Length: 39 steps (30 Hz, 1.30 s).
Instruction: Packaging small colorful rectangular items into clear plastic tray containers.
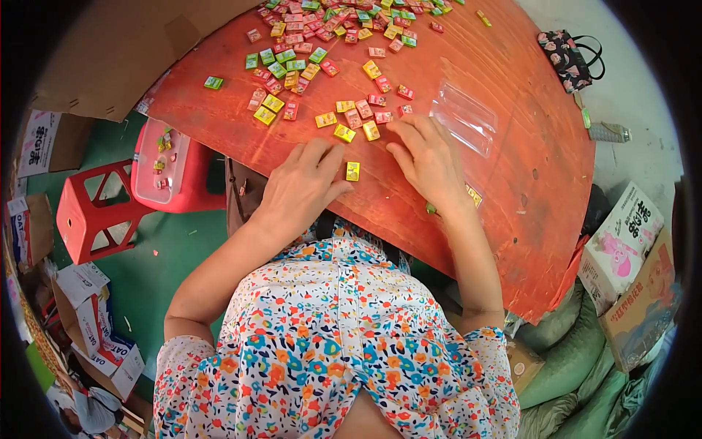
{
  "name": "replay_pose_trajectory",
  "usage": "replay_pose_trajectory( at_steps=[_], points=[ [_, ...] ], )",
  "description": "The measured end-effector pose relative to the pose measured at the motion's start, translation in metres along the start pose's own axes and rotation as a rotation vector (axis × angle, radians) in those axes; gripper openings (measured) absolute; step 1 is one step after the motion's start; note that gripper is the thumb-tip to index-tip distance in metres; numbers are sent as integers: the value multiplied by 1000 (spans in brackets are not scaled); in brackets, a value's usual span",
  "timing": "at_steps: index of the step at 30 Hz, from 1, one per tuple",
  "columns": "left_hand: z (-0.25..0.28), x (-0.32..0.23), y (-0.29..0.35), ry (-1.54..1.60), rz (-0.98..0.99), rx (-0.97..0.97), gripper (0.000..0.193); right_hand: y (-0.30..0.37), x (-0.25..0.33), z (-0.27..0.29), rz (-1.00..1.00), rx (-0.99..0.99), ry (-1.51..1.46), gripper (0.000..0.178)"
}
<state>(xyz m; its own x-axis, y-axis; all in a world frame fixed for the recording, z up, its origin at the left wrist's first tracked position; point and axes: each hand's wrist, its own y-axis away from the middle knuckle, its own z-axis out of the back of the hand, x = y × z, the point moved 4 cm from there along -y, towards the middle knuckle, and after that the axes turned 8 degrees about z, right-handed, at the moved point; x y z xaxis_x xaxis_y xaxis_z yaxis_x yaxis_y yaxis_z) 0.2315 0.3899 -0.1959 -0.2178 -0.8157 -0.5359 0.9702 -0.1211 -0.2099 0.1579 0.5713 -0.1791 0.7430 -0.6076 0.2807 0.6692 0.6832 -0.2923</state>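
My left hand (303, 179) rests at the near edge of the red table, fingers stretched and thumb apart. Just right of its fingertips a small yellow box (352, 171) lies by itself. Farther right, my right hand (430, 164) is open with bent fingers, its fingertips close to a small pink box (404, 110). Between and beyond the hands lie several little boxes, among them a yellow box (371, 131) and a pink box (353, 118). Partly hidden by my right wrist are a yellow box (474, 195) and a green piece (431, 208).
A clear plastic tray (464, 117) lies right of my right hand on the red table (534, 183). A large pile of small coloured boxes (314, 29) covers the far side. A red stool (99, 208) and cartons (95, 322) stand left; a carton (621, 245) stands right.
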Motion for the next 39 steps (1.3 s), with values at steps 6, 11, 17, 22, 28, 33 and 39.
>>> replay_pose_trajectory(
  at_steps=[6, 11, 17, 22, 28, 33, 39],
  points=[
    [-3, -5, -3, 103, -99, 118, 32, -18, -10, -1, 132, -31, 73, 28],
    [9, 12, 1, 200, -6, 98, 33, -20, -11, -4, 83, 54, 146, 27],
    [19, 22, 7, 244, 15, 109, 32, -7, 14, 5, -153, -75, -193, 23],
    [23, 21, 6, 238, 2, 122, 33, 4, 64, -25, -262, -97, -316, 24],
    [17, 8, 8, 188, -29, 114, 39, 5, 59, -11, -121, -84, -232, 32],
    [-3, -1, 7, 61, -88, 58, 37, 20, 44, -13, 19, 37, -205, 35],
    [9, -6, -11, 239, -4, 38, 32, 9, 25, -5, -20, -9, -287, 28]
  ],
)
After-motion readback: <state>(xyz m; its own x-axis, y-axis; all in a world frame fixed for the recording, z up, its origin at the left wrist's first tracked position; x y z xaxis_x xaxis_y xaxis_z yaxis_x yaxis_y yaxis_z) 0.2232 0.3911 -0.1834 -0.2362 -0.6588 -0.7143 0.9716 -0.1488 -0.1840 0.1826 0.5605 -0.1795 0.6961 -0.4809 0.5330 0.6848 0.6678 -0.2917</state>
